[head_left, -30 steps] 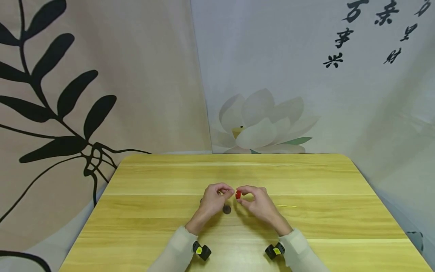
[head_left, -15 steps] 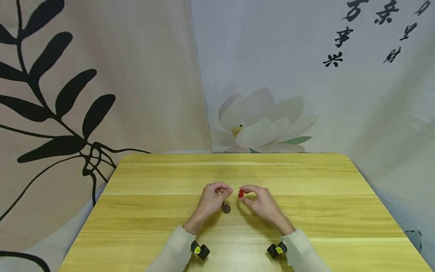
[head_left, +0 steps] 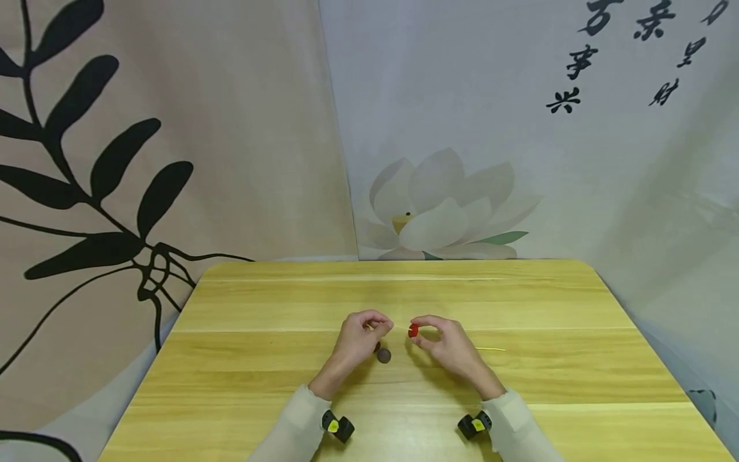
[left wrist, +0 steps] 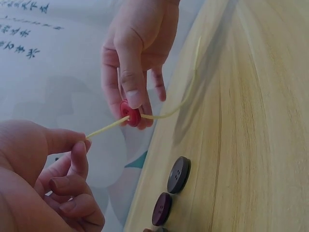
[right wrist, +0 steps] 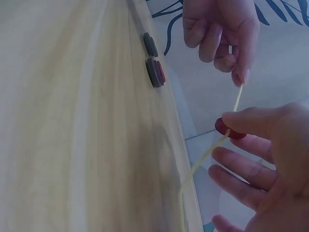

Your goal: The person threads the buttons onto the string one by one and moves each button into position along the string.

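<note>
In the left wrist view a red button (left wrist: 130,113) is threaded on a yellow cord (left wrist: 108,127). My right hand (head_left: 450,350) pinches the button (head_left: 413,330) between thumb and fingers. My left hand (head_left: 355,340) pinches the cord near its end between thumb and forefinger, a short way from the button. Between the button and my left fingertips a short piece of cord stretches fairly straight. On the other side of the button the cord (right wrist: 198,166) curves away over the tabletop, and part of it (head_left: 491,349) shows beyond my right hand.
On the wooden table (head_left: 260,359) near my left hand lie a dark grey button (left wrist: 179,174) and a dark purple button (left wrist: 161,209), with something partly cut off below them in the left wrist view. A printed curtain (head_left: 260,128) stands behind the table.
My right hand has moved a little to the right with the red button, while my left hand has shifted slightly left. The gap between my hands has widened.
</note>
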Demonstrator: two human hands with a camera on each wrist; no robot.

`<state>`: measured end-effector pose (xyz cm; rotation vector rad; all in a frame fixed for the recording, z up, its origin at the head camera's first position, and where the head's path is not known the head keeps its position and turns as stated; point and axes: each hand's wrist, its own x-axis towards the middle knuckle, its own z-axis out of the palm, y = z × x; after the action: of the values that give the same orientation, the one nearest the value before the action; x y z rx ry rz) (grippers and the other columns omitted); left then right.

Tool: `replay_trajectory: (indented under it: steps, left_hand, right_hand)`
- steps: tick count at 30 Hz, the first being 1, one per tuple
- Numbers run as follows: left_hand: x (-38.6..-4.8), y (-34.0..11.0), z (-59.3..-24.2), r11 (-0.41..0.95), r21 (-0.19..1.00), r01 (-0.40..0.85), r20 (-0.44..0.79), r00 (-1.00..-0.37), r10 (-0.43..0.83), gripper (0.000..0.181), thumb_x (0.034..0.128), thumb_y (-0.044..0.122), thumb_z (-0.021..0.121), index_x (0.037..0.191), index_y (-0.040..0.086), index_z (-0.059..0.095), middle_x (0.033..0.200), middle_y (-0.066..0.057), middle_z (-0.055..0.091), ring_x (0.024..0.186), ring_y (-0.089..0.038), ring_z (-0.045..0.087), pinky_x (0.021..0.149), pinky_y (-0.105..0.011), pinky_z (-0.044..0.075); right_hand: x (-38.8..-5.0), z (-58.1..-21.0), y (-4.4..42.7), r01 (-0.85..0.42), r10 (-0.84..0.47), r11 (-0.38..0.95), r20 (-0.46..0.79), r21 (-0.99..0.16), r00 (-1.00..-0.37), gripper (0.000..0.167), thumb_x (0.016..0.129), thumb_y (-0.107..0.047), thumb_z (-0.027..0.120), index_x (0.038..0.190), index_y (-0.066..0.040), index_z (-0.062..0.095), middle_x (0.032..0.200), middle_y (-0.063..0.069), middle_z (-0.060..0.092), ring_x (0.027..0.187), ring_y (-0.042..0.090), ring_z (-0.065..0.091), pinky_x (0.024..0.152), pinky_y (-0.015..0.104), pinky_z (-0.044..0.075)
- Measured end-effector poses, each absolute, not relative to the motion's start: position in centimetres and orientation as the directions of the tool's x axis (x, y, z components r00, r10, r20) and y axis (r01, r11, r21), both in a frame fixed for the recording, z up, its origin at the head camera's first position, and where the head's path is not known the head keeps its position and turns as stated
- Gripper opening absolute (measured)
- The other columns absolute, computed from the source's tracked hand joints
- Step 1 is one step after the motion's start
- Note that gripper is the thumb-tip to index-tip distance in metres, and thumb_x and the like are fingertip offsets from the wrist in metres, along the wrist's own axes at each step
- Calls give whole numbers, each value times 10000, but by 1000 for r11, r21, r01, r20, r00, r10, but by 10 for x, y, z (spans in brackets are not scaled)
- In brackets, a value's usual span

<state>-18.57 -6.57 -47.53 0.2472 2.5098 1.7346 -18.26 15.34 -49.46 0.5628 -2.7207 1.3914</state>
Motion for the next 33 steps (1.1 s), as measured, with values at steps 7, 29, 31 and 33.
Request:
replay_trajectory:
  steps: [7, 29, 31, 33]
  left_hand:
    - [-186, -68, -475, 336, 939, 69, 13, -986, 165, 162, 936, 207, 687, 939, 55, 744, 812, -29, 626, 610, -166, 521, 509, -216, 389]
    - [-185, -72, -470, 349, 935, 66, 11, -987, 158, 171, 943, 228, 680, 955, 71, 745, 831, -4, 622, 650, -133, 481, 576, -250, 412]
    - [-185, -72, -470, 350, 934, 67, 12, -988, 156, 174, 942, 230, 680, 959, 70, 746, 834, -1, 626, 659, -130, 486, 594, -252, 416]
    - [-185, -73, -470, 350, 934, 69, 15, -987, 157, 176, 943, 230, 679, 962, 67, 745, 838, 0, 628, 675, -131, 494, 616, -257, 422]
  right_hand:
    - [-181, -493, 158, -308, -293, 558, 165, -771, -942, 333, 862, -101, 767, 1186, -65, 697, 1180, 48, 708, 1189, 307, 613, 1019, 522, 452]
    - [-180, -494, 178, -267, -273, 611, 118, -746, -955, 339, 862, -109, 766, 1192, -79, 694, 1241, 81, 679, 1240, 345, 572, 1055, 551, 407]
    - [-181, -495, 180, -264, -271, 614, 115, -744, -956, 332, 863, -108, 764, 1187, -78, 695, 1274, 130, 657, 1256, 374, 554, 1061, 569, 392]
    - [-181, -496, 183, -261, -270, 617, 112, -742, -956, 326, 866, -112, 761, 1184, -79, 695, 1319, 184, 619, 1280, 409, 524, 1069, 593, 369]
